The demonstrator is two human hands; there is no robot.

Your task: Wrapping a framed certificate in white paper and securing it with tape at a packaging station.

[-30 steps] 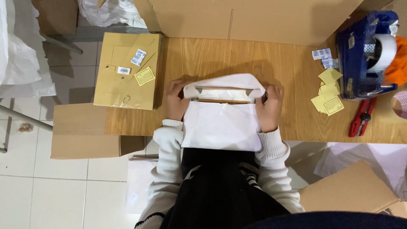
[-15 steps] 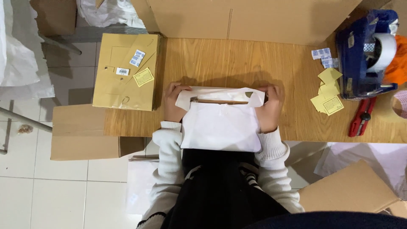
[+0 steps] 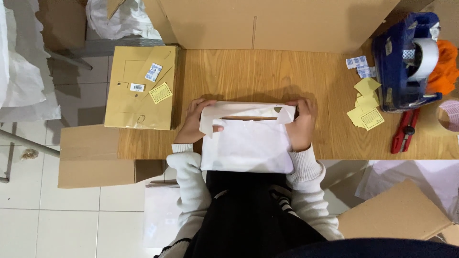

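Note:
A white mailer bag (image 3: 246, 148) lies on the wooden table's (image 3: 267, 76) front edge, overhanging toward my lap. Its top flap (image 3: 244, 111) is folded down over the opening, with a thin brown strip showing in the gap. My left hand (image 3: 195, 122) grips the flap's left corner, thumb on top. My right hand (image 3: 300, 125) pinches the flap's right corner. Both sleeves are white knit.
A flat brown carton (image 3: 141, 88) with stickers sits at the table's left end. A blue tape dispenser (image 3: 406, 59), yellow labels (image 3: 366, 107) and a red-handled tool (image 3: 404, 131) lie at the right. A big cardboard box (image 3: 267, 24) walls the back. More cardboard lies on the floor.
The flap, standing open and rounded a second ago, has been folded down toward me over the bag's mouth. Both hands followed it at the corners.

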